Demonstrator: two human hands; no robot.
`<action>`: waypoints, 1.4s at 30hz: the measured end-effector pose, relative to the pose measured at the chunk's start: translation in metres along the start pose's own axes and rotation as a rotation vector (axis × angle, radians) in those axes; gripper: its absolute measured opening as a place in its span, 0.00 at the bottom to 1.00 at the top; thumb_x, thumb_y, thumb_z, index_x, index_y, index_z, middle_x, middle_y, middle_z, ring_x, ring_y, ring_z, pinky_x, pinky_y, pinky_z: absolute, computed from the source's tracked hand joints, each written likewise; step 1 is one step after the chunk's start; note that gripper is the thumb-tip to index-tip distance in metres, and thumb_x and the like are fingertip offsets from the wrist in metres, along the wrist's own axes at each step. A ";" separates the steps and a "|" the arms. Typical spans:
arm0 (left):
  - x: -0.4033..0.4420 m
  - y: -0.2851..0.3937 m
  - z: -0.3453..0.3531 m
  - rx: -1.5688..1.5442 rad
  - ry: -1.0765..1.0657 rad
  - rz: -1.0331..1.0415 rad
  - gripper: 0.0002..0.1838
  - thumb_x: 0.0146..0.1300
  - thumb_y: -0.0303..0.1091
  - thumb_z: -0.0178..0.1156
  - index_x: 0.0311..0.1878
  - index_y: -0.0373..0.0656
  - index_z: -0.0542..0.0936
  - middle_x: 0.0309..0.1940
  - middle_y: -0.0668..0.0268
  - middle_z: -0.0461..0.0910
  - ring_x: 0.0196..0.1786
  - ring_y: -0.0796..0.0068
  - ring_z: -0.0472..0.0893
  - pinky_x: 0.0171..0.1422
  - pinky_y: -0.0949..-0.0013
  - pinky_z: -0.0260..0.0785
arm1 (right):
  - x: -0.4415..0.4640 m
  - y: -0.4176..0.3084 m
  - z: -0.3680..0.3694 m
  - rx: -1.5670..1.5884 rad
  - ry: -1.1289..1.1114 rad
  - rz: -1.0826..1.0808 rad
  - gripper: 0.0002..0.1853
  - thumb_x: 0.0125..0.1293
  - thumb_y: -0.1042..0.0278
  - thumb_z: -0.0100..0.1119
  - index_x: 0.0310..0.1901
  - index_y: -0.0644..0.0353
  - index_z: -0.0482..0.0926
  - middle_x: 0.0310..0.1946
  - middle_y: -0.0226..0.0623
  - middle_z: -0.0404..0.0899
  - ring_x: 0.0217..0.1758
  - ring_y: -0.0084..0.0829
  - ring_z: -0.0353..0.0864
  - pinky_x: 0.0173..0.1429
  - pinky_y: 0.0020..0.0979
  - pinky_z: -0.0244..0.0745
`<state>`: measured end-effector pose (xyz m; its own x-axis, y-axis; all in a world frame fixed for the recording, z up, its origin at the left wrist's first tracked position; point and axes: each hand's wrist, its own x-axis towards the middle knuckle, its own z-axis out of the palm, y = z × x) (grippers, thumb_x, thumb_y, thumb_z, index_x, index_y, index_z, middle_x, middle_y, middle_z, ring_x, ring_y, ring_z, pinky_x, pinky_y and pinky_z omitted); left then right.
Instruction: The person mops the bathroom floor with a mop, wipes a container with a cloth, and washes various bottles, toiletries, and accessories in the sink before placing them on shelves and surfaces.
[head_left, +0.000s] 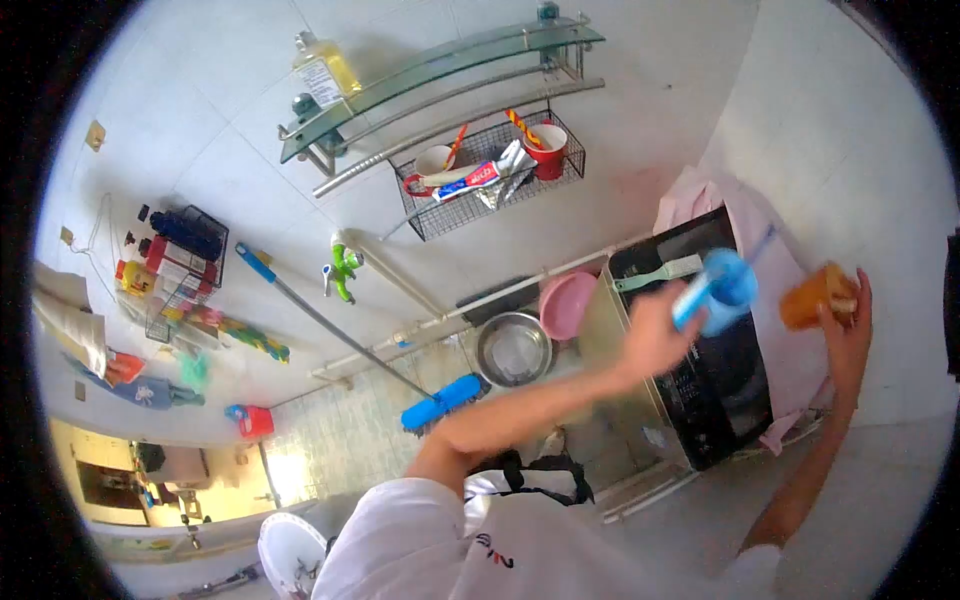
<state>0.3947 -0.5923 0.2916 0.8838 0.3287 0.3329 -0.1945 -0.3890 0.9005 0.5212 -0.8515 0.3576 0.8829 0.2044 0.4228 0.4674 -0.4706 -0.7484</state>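
Note:
My left hand (655,345) is closed on a light-blue mug (733,278) by its side, above the black top of a washing machine (715,400). A pale brush (655,274) lies on that top just beyond my left hand. At the right, my right hand (848,325) grips an orange container (808,299) from its right side, over the pink cloth (775,290) draped along the machine's rear. Motion blurs both held things a little, and what is inside them cannot be made out.
A pink basin (569,305) and a metal basin (514,349) sit beside the machine. A blue-headed broom (440,402) leans on the wall. Above, a wire basket (490,185) holds cups and toothpaste under a glass shelf (440,75). A green tap (345,265) juts from the wall.

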 end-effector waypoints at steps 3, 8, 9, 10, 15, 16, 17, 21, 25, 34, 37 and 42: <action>0.054 0.045 -0.108 0.026 0.061 0.026 0.13 0.52 0.33 0.59 0.36 0.32 0.75 0.21 0.47 0.77 0.29 0.51 0.80 0.37 0.58 0.72 | 0.059 -0.081 0.052 0.236 -0.124 -0.129 0.35 0.57 0.72 0.62 0.66 0.56 0.57 0.56 0.43 0.69 0.56 0.35 0.71 0.59 0.34 0.69; 0.176 0.064 -0.248 0.235 0.385 0.317 0.16 0.49 0.37 0.59 0.33 0.32 0.74 0.27 0.46 0.78 0.34 0.50 0.80 0.40 0.56 0.71 | 0.196 -0.190 0.163 0.300 -0.107 -0.383 0.40 0.53 0.53 0.67 0.63 0.61 0.60 0.50 0.47 0.73 0.54 0.35 0.73 0.57 0.31 0.69; 0.196 0.067 -0.269 0.262 0.428 0.300 0.16 0.49 0.39 0.59 0.33 0.32 0.74 0.28 0.47 0.78 0.35 0.49 0.79 0.41 0.56 0.70 | 0.212 -0.218 0.185 0.312 -0.099 -0.378 0.39 0.54 0.55 0.67 0.63 0.62 0.60 0.50 0.42 0.73 0.54 0.32 0.73 0.56 0.30 0.69; 0.213 0.070 -0.287 0.259 0.427 0.316 0.16 0.49 0.39 0.59 0.33 0.32 0.74 0.28 0.47 0.78 0.35 0.49 0.79 0.41 0.56 0.70 | 0.221 -0.246 0.206 0.326 -0.090 -0.371 0.37 0.55 0.57 0.66 0.63 0.63 0.61 0.49 0.36 0.74 0.53 0.28 0.72 0.56 0.29 0.69; 0.247 0.065 -0.325 0.227 0.544 0.311 0.17 0.48 0.40 0.59 0.32 0.33 0.74 0.29 0.47 0.78 0.36 0.47 0.78 0.43 0.54 0.69 | 0.245 -0.325 0.258 0.121 -0.075 -0.350 0.46 0.50 0.49 0.69 0.62 0.71 0.57 0.51 0.51 0.72 0.53 0.38 0.73 0.56 0.33 0.70; 0.250 0.061 -0.328 0.218 0.531 0.312 0.17 0.48 0.40 0.59 0.32 0.33 0.74 0.29 0.47 0.78 0.36 0.47 0.78 0.43 0.54 0.69 | 0.256 -0.323 0.263 0.112 -0.067 -0.341 0.46 0.50 0.49 0.69 0.62 0.71 0.57 0.51 0.51 0.72 0.53 0.38 0.73 0.56 0.33 0.70; 0.253 0.056 -0.330 0.228 0.549 0.365 0.17 0.49 0.40 0.59 0.31 0.34 0.74 0.28 0.49 0.78 0.33 0.51 0.79 0.39 0.56 0.70 | 0.269 -0.316 0.267 0.155 -0.046 -0.364 0.47 0.50 0.48 0.69 0.62 0.72 0.57 0.51 0.51 0.72 0.53 0.38 0.73 0.56 0.33 0.70; 0.212 0.070 -0.307 -0.018 0.221 0.251 0.11 0.56 0.38 0.62 0.33 0.39 0.74 0.18 0.69 0.72 0.17 0.81 0.69 0.20 0.75 0.61 | 0.230 -0.283 0.210 0.131 -0.014 -0.312 0.49 0.48 0.48 0.71 0.62 0.73 0.57 0.50 0.51 0.72 0.53 0.38 0.73 0.55 0.35 0.70; 0.168 0.060 -0.238 -0.126 0.029 0.186 0.10 0.57 0.35 0.60 0.34 0.39 0.75 0.19 0.69 0.72 0.18 0.82 0.70 0.20 0.76 0.61 | 0.179 -0.189 0.128 -0.062 -0.092 -0.251 0.46 0.51 0.48 0.68 0.63 0.70 0.57 0.50 0.52 0.72 0.53 0.39 0.73 0.55 0.34 0.70; 0.071 -0.092 0.052 -0.227 -0.072 0.105 0.13 0.57 0.32 0.59 0.43 0.37 0.72 0.30 0.53 0.78 0.35 0.61 0.79 0.41 0.61 0.70 | -0.010 0.122 0.102 -0.307 0.005 0.163 0.40 0.49 0.68 0.69 0.62 0.66 0.59 0.54 0.45 0.70 0.57 0.35 0.71 0.60 0.33 0.67; 0.045 -0.132 0.126 -0.268 -0.097 -0.087 0.13 0.56 0.33 0.59 0.40 0.37 0.70 0.29 0.48 0.78 0.38 0.46 0.79 0.37 0.55 0.71 | -0.054 0.137 0.110 -0.324 0.040 0.208 0.41 0.47 0.57 0.70 0.59 0.71 0.63 0.52 0.52 0.71 0.56 0.46 0.70 0.61 0.39 0.64; 0.019 -0.190 0.201 -0.270 -0.061 -0.047 0.15 0.57 0.34 0.60 0.42 0.38 0.67 0.28 0.49 0.74 0.34 0.45 0.78 0.35 0.54 0.69 | -0.083 0.182 0.111 -0.391 0.080 0.211 0.44 0.51 0.61 0.68 0.66 0.65 0.53 0.60 0.53 0.59 0.62 0.49 0.62 0.65 0.44 0.60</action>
<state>0.5335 -0.6851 0.0705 0.9168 0.2855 0.2792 -0.2520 -0.1285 0.9591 0.5383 -0.8586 0.1294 0.9435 0.0098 0.3311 0.2117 -0.7867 -0.5799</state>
